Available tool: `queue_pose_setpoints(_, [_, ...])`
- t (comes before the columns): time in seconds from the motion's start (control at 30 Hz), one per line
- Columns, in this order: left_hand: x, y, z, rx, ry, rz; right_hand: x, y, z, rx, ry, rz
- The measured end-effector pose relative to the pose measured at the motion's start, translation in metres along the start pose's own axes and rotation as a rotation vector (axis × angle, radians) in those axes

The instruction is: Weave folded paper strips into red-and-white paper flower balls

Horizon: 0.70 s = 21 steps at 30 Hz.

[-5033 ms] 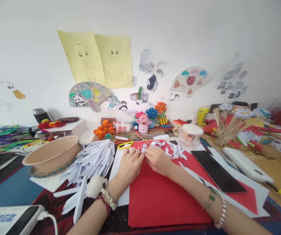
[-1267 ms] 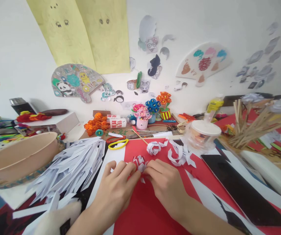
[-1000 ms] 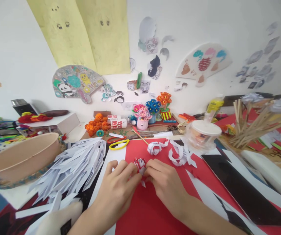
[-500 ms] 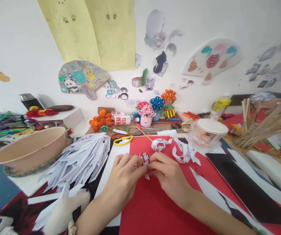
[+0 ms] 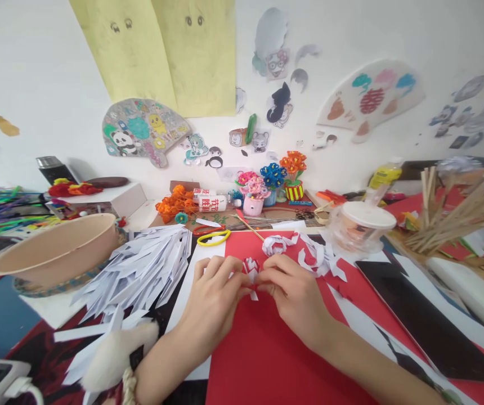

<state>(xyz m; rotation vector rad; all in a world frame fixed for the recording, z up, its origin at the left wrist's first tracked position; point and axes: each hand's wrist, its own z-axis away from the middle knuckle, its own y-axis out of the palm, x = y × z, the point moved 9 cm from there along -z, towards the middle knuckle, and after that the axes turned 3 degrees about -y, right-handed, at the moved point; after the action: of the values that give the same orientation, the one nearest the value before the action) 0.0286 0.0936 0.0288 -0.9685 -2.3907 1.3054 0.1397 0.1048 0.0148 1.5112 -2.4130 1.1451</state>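
Between my two hands is a small folded paper piece (image 5: pixel 251 266), white with red, with a short white tab hanging below it. My left hand (image 5: pixel 218 289) pinches it from the left, fingers curled. From the other side, the fingertips of my right hand (image 5: pixel 295 292) close on its right edge. Part of the piece is hidden behind the fingers. Beneath it lies a large red paper sheet (image 5: pixel 263 360). Just beyond my hands, a curled white paper strip (image 5: pixel 276 244) and another loose white strip (image 5: pixel 320 256) rest on the red sheet.
Folded white paper strips (image 5: pixel 140 270) are heaped at left beside a beige basin (image 5: pixel 52 247). Yellow-handled scissors (image 5: pixel 213 238) lie behind my left hand. Flower pots (image 5: pixel 254 205) stand at the wall. To the right are a black panel (image 5: pixel 428 320) and a lidded tub (image 5: pixel 364 216).
The view has shifted slightly. My fingers have adjusted a little on the paper piece, and its patterned front and tab show more plainly. Both hands keep their hold.
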Motion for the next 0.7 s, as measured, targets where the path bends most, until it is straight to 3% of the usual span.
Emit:
queue_pose_setpoints(0.17, [-0.01,0.003,0.003,-0.001,0.08,-0.203,0.0,-0.001,0.001,-0.021,0.005,0.054])
queue_pose_setpoints(0.37, [-0.003,-0.006,-0.001,-0.014,-0.049,0.037,0.002,-0.002,-0.001,0.008,0.011,0.006])
queue_pose_setpoints(0.57, [0.003,-0.001,-0.002,0.049,-0.107,0.233,-0.028,-0.01,-0.004,-0.067,0.288,-0.165])
queue_pose_setpoints(0.7, [-0.002,-0.002,-0.001,0.043,-0.091,0.266,-0.039,0.023,0.002,0.166,0.445,-0.478])
